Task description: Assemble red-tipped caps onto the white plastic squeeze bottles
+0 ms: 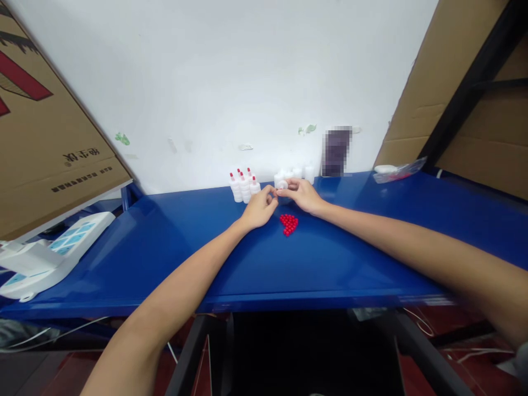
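the fingers (289, 186) of the right hand (303, 195) are curled and pinch a small white bottle (281, 185) from its right side, thumb and forefinger closed on it. the bottle sits just above the blue table (185, 247), near its far edge and about midway between the two hands. a pale round end of it faces back towards the camera, so its long axis seems to run away from the viewer rather than upright, though it is too small to be sure. the left hand (259, 208) brings its thumb and forefinger tips close together at the bottle's left edge, the other fingers folded under; whether they grip the bottle or some small piece cannot be told. the left wrist rests low near the table, palm turned inward, and the forearm runs back to the lower left. the right hand lies palm down, its wrist slightly bent, and the forearm stretches off to the lower right. just in front of the hands lies a tight heap of red caps (289, 224). to the left of the hands stands a cluster of capped bottles (244, 187), upright with red tips, and behind the right hand a row of uncapped white bottles (295, 175) against the white wall (247, 82). a white device (53, 253) lies at the table's left end below a cardboard box (45, 137), and a plastic bag (398, 169) lies far right.
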### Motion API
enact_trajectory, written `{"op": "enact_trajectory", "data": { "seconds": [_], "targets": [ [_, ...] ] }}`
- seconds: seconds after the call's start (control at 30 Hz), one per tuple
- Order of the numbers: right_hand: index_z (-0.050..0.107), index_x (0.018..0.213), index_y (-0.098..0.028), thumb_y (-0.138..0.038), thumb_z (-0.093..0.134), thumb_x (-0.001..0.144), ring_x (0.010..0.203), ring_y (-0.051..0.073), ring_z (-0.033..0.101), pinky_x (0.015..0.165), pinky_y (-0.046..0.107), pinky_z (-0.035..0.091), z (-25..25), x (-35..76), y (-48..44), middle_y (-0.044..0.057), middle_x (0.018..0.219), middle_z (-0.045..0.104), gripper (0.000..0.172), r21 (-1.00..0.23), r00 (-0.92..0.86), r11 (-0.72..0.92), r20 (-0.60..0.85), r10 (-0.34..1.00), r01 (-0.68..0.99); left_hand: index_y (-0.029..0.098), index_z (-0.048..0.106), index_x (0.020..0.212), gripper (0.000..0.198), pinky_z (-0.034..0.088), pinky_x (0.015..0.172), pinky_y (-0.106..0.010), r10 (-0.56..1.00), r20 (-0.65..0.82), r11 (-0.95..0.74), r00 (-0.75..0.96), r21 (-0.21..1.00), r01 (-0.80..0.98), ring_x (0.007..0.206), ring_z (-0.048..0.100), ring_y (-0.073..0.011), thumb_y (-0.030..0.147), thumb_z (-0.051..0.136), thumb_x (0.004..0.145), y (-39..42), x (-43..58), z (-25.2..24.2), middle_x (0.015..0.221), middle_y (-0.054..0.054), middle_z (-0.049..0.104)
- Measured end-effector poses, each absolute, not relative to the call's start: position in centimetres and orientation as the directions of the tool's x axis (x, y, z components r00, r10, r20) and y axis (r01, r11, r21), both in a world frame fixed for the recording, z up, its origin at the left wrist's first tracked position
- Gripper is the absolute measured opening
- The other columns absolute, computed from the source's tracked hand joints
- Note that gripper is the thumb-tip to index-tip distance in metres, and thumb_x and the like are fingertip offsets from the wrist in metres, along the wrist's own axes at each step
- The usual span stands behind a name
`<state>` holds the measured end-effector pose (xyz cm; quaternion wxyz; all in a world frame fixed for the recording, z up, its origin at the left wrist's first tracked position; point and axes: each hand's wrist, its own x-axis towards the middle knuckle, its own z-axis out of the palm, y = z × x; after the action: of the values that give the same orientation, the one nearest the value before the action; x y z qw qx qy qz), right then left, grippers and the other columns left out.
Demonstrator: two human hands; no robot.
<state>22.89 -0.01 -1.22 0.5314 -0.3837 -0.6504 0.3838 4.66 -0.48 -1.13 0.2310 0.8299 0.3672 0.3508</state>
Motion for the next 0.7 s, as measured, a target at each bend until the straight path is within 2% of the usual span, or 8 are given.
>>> {"op": "enact_trajectory", "data": {
  "seconds": [0.23,0.37,0.5,0.6,0.7],
  "targets": [
    [0.065,0.08,-0.018,-0.042,0.083,0.064,0.074,0.019,0.068,0.07,0.032,0.054,-1.2,22.9,0.1,0.005,0.079,0.073,0.034,-0.937,-0.122,0.336,0.325,0.938,0.094,0.017,0.057,0.1,0.015,0.042,0.065,-0.027,0.718,0.45,-0.694,0.53,0.52,0.498,0.063,0.054,-0.0135,0.017,0.047,0.089,-0.4,4.5,-1.1,0.069,0.003,0.058],
    [0.065,0.085,-0.019,-0.052,0.08,0.07,0.068,0.018,0.068,0.064,0.03,0.054,-1.3,22.9,0.3,0.005,0.08,0.073,0.039,-0.945,-0.161,0.323,0.312,0.936,0.049,0.017,0.061,0.1,0.016,0.049,0.078,-0.031,0.612,0.557,-0.784,0.561,0.334,0.524,0.08,0.058,-0.016,0.02,0.048,0.091,-0.8,4.4,-0.9,0.098,-0.006,0.061],
    [0.064,0.083,-0.02,-0.062,0.072,0.076,0.064,0.017,0.066,0.059,0.029,0.052,-1.3,22.9,0.4,0.001,0.071,0.068,0.044,-0.938,-0.183,0.344,0.331,0.926,0.045,0.019,0.064,0.11,0.023,0.051,0.09,-0.037,0.492,0.608,-0.84,0.624,0.144,0.523,0.097,0.059,-0.0192,0.021,0.047,0.094,-1.4,4.6,-0.5,0.126,-0.012,0.052],
    [0.063,0.079,-0.02,-0.065,0.071,0.076,0.061,0.016,0.062,0.058,0.028,0.051,-1.4,22.9,0.3,-0.001,0.066,0.064,0.045,-0.926,-0.201,0.374,0.359,0.911,0.045,0.017,0.064,0.117,0.028,0.051,0.091,-0.04,0.426,0.567,-0.845,0.705,-0.028,0.534,0.107,0.058,-0.0243,0.02,0.047,0.094,-1.7,4.8,-0.2,0.136,-0.016,0.048],
    [0.064,0.081,-0.021,-0.065,0.069,0.077,0.061,0.016,0.062,0.058,0.029,0.051,-1.5,23.0,0.4,0.0,0.067,0.066,0.045,-0.928,-0.229,0.37,0.353,0.907,0.036,0.015,0.063,0.12,0.031,0.051,0.092,-0.043,0.423,0.532,-0.817,0.734,-0.126,0.562,0.109,0.058,-0.0278,0.022,0.046,0.095,-1.7,4.8,0.3,0.133,-0.017,0.052]
  ]
}}
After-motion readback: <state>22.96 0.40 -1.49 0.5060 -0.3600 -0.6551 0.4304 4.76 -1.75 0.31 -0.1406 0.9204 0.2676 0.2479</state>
